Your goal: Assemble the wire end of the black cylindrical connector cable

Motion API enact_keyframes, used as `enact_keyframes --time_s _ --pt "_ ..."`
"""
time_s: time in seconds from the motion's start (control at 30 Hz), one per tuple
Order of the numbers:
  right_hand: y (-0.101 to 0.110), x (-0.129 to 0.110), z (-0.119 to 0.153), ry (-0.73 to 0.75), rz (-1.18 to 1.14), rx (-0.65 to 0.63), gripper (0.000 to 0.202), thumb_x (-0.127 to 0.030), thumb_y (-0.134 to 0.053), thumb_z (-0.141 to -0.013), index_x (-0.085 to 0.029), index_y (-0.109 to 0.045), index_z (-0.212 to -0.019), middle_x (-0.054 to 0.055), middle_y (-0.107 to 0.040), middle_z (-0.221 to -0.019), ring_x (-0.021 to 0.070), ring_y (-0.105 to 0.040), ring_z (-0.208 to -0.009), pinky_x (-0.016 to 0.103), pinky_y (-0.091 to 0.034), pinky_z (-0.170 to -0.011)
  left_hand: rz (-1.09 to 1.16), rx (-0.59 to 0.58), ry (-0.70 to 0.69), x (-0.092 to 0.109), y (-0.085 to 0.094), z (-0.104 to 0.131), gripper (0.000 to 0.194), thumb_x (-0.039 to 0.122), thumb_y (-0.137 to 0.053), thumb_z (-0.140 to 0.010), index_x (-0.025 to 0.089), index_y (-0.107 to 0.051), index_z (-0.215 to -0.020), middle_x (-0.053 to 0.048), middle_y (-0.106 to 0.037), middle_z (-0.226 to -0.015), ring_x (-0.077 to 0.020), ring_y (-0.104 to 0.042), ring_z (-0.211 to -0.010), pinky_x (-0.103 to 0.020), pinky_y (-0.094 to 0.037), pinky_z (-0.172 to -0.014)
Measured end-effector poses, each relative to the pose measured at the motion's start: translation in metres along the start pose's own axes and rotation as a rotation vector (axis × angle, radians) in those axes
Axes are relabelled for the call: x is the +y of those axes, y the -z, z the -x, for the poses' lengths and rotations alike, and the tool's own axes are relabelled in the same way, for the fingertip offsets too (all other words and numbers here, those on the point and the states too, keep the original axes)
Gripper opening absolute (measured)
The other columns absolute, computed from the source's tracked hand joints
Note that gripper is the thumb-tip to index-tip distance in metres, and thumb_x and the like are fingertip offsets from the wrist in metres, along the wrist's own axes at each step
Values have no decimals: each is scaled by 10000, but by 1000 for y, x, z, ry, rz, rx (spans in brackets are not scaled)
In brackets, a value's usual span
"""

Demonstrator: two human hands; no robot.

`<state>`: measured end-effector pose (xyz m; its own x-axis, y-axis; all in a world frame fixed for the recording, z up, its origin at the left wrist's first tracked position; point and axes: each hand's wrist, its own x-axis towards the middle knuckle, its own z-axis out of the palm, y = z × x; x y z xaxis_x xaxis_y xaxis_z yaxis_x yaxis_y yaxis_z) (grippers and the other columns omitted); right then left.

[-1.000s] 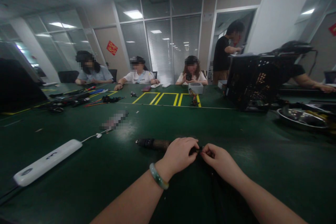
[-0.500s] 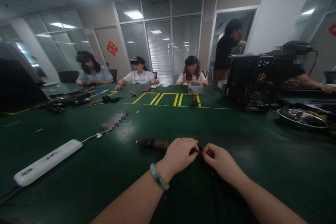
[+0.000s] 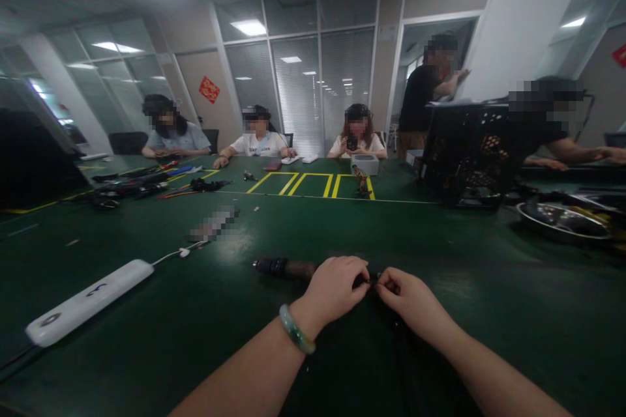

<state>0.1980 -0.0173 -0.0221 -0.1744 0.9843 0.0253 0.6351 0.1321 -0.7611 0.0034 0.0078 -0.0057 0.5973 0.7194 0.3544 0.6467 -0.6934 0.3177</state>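
Note:
A dark, corded-looking electric screwdriver (image 3: pixel 286 268) lies on the green table, its metal tip pointing left. My left hand (image 3: pixel 337 287), with a green bangle at the wrist, curls closed over its rear part, thumb and fingers bent together. Just to the right, my right hand (image 3: pixel 408 300) is closed in a pinch, its fingertips almost meeting those of the left. A small dark piece shows between the two hands at the rear end; its kind is too dim to make out. Beneath the right hand, a dark cord seems to run toward me.
A white power strip (image 3: pixel 90 303) with a cable lies at left. Tangled cables and tools (image 3: pixel 132 186) sit farther back. To the right stand a black computer case (image 3: pixel 464 156) and a metal bowl (image 3: pixel 562 221). Several people work across the table, one near a grey box (image 3: pixel 365 164).
My hands and the screwdriver stay nearly in place, with only slight finger movement. The standing person at the back turned and shifted an arm; the person at right moved an arm.

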Motion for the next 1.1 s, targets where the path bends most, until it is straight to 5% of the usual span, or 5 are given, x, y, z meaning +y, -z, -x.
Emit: enact_keyframes --time_s 0.4,0.6,1.1 --pt "2 -1 0 -29 -28 -36 174 -336 -511 -877 -199 -611 -840 7 -675 -801 163 -619 -701 239 -412 -582 -4 -28 -9 2 3 -1 88 223 -595 -863 216 -624 -946 -18 -630 -1151 -208 -574 -1071 -384 -432 -955" --pt "1 -2 -1 -23 -14 -19 171 -331 -520 -867 -199 -607 -803 -8 -656 -739 154 -602 -661 234 -397 -563 -10 0 27 4 2 0 240 296 -653 -818 224 -587 -1037 -24 -643 -1071 -216 -593 -1003 -377 -437 -937" --pt "0 3 -1 -5 -20 -15 181 -343 -520 -878 -202 -621 -827 0 -674 -778 163 -616 -695 241 -412 -595 -18 -12 -10 5 4 -1 83 216 -615 -843 231 -615 -924 7 -648 -1073 -198 -595 -991 -378 -436 -925"
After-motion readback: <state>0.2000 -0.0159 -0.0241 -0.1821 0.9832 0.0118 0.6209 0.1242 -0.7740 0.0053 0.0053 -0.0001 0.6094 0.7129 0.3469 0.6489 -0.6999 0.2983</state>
